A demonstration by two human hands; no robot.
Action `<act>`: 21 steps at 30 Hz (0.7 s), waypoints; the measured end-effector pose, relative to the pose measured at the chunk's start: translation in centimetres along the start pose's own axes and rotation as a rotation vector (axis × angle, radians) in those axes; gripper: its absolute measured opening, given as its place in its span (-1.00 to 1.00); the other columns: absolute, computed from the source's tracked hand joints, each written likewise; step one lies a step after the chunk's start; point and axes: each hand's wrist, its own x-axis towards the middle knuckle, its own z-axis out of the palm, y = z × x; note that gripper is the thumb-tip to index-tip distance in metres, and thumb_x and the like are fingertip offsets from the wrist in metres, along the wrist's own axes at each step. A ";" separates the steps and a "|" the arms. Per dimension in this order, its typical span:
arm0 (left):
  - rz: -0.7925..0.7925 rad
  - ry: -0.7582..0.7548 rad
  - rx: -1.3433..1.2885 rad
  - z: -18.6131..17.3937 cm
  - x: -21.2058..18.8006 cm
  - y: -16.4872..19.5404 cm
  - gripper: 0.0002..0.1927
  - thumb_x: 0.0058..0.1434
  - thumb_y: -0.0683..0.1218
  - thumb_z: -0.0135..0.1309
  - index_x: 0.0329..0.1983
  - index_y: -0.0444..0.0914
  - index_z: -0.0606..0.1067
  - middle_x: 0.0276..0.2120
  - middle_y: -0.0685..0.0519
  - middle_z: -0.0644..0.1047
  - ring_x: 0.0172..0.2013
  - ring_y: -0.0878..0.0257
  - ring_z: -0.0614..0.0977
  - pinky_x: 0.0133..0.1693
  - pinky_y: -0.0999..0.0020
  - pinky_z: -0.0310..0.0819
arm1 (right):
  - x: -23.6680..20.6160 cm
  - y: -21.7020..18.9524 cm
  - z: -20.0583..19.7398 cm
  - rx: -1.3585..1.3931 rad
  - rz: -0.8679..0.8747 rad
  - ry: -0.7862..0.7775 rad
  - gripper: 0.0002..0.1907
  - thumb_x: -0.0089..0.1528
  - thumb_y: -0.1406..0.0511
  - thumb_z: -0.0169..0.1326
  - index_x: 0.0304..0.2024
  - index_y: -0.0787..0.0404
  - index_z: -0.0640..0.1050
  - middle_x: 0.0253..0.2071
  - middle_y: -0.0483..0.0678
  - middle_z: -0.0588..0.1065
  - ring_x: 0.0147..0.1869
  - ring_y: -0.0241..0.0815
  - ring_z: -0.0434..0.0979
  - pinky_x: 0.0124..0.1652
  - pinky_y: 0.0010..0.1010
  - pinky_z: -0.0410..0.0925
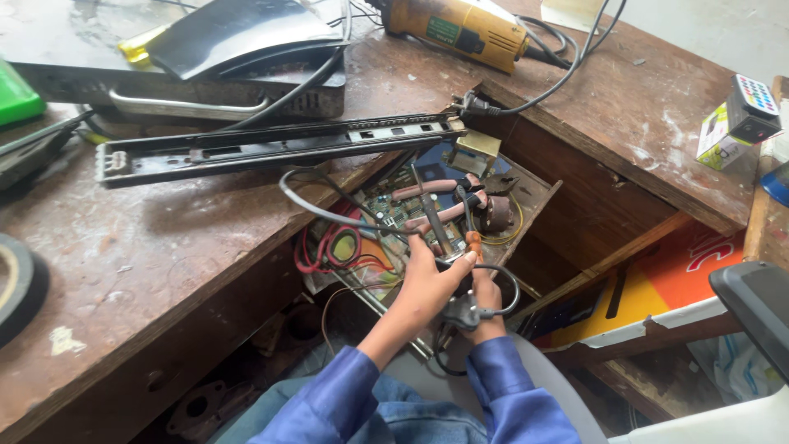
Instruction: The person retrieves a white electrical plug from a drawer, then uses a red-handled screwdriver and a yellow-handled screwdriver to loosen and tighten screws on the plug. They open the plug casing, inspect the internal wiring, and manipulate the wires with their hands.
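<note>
Both hands working close together, near-centre, over an open wooden drawer set in a worn, scratched workbench. Blue cloth sleeves on both arms.

Left hand: fingers curling shut around a thin dark tool handle, thumb up beside a small orange-tipped piece; exact tool type unclear.

Right hand: mostly hidden behind the left; fingers closing on a grey plastic plug w/ grey cable looping round to the right. Plug sitting just below the left palm.

Drawer holding a green circuit board, flat, w/ red wires coiling at its left. Pliers w/ pinkish rubbery grips lying across the board, far side of hands. Round copper-wound coil just right of pliers.

On bench, far: long black metal drawer slide, slotted, lying lengthwise. Yellow angle grinder at far edge, black cord trailing. Left edge: roll of black tape. Right: small remote w/ coloured buttons atop a carton.
</note>
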 end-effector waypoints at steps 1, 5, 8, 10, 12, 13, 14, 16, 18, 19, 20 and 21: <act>0.004 -0.013 0.022 -0.3 0.2 -0.1 -0.12 0.13 0.05 0.24 0.36 -0.36 0.07 -0.02 -0.21 0.52 -0.01 0.04 0.63 0.00 0.21 0.52 | 0.3 0.0 -0.1 -0.069 -0.072 -0.016 -0.45 0.18 0.13 0.18 0.18 0.17 0.46 -0.06 0.05 0.60 -0.02 -0.02 0.65 -0.04 -0.28 0.46; 0.039 0.020 0.124 -1.1 0.2 -0.3 -0.14 0.14 -0.02 0.23 0.38 -0.40 0.05 -0.04 -0.29 0.57 -0.01 -0.06 0.66 0.03 0.16 0.50 | 1.3 0.2 -0.7 -0.318 -0.217 -0.175 -0.38 -0.12 0.16 0.38 -0.03 0.19 0.55 -0.12 0.07 0.61 -0.09 -0.04 0.64 -0.08 -0.28 0.48; 0.136 0.084 0.119 -0.8 -0.4 0.1 -0.20 0.17 -0.04 0.22 0.34 -0.41 0.11 -0.03 -0.30 0.58 -0.01 -0.06 0.68 0.03 0.16 0.52 | 1.6 -0.4 -0.7 0.759 0.360 -0.320 -0.50 0.22 0.19 0.16 0.11 0.38 0.49 -0.12 0.12 0.57 -0.17 -0.07 0.60 -0.18 -0.14 0.48; 0.213 0.099 0.141 -0.8 -0.8 0.7 -0.20 0.20 -0.07 0.22 0.37 -0.43 0.09 -0.02 -0.31 0.57 0.00 -0.08 0.67 0.04 0.14 0.52 | 1.8 -0.8 -0.8 1.055 0.562 -0.261 -0.46 0.08 0.20 0.24 0.07 0.27 0.48 -0.17 0.07 0.57 -0.20 -0.08 0.62 -0.23 -0.18 0.48; 0.275 0.079 0.102 -1.0 -1.2 1.6 -0.18 0.23 -0.10 0.19 0.41 -0.44 0.03 0.00 -0.30 0.57 0.02 -0.06 0.67 0.06 0.15 0.52 | 1.7 -1.3 -1.5 0.861 0.408 -0.273 -0.40 0.00 0.27 0.33 0.07 0.26 0.47 -0.17 0.02 0.58 -0.17 -0.11 0.63 -0.23 -0.26 0.48; 0.303 0.050 0.054 -1.3 -1.3 2.2 -0.17 0.24 -0.12 0.16 0.43 -0.44 -0.01 0.02 -0.28 0.58 0.04 -0.04 0.67 0.07 0.17 0.52 | 1.6 -1.9 -2.1 0.516 0.154 -0.307 -0.36 -0.02 0.33 0.38 0.09 0.30 0.46 -0.15 0.00 0.59 -0.13 -0.14 0.63 -0.20 -0.32 0.49; 0.330 0.020 0.008 -1.7 -1.4 2.8 -0.16 0.25 -0.13 0.12 0.46 -0.44 -0.06 0.04 -0.26 0.58 0.07 -0.02 0.68 0.08 0.18 0.53 | 1.5 -2.5 -2.6 0.170 -0.096 -0.333 -0.31 -0.04 0.40 0.43 0.11 0.34 0.46 -0.12 -0.03 0.60 -0.09 -0.16 0.63 -0.17 -0.39 0.49; 0.335 0.033 0.070 -2.5 -1.7 4.3 -0.10 0.25 -0.15 0.12 0.46 -0.45 -0.15 0.03 -0.25 0.58 0.07 -0.03 0.66 0.09 0.18 0.51 | 0.9 -4.1 -3.2 0.490 -0.040 -0.497 -0.29 -0.02 0.44 0.36 0.18 0.32 0.43 -0.09 -0.12 0.58 -0.07 -0.31 0.60 -0.15 -0.51 0.48; 0.375 0.019 0.123 -3.5 -2.1 5.6 -0.08 0.27 -0.17 0.11 0.47 -0.46 -0.21 0.05 -0.26 0.58 0.08 -0.05 0.66 0.11 0.16 0.49 | 0.2 -5.8 -3.1 0.686 0.048 -0.594 -0.29 0.00 0.44 0.32 0.21 0.34 0.41 -0.20 -0.12 0.54 -0.25 -0.34 0.53 -0.31 -0.54 0.39; 0.407 -0.005 0.146 -4.2 -2.5 6.2 -0.10 0.29 -0.17 0.09 0.47 -0.47 -0.21 0.07 -0.27 0.59 0.09 -0.07 0.65 0.12 0.15 0.47 | -0.4 -6.5 -2.8 0.723 0.113 -0.609 -0.30 0.01 0.43 0.31 0.21 0.37 0.41 -0.33 -0.07 0.51 -0.44 -0.29 0.48 -0.48 -0.50 0.31; 0.441 -0.029 0.170 -4.8 -2.9 6.7 -0.11 0.30 -0.17 0.08 0.48 -0.47 -0.21 0.09 -0.28 0.59 0.10 -0.09 0.65 0.13 0.14 0.46 | -0.8 -7.3 -2.5 0.760 0.176 -0.622 -0.31 0.03 0.42 0.31 0.21 0.40 0.40 -0.45 -0.02 0.49 -0.63 -0.25 0.43 -0.66 -0.46 0.23; 0.445 -0.016 0.221 -5.3 -3.2 7.2 -0.11 0.30 -0.17 0.09 0.48 -0.46 -0.19 0.08 -0.33 0.57 0.10 -0.13 0.64 0.11 0.13 0.47 | -1.1 -7.9 -2.3 0.760 0.181 -0.624 -0.30 0.05 0.41 0.29 0.24 0.37 0.38 -0.48 -0.04 0.47 -0.66 -0.28 0.39 -0.67 -0.48 0.20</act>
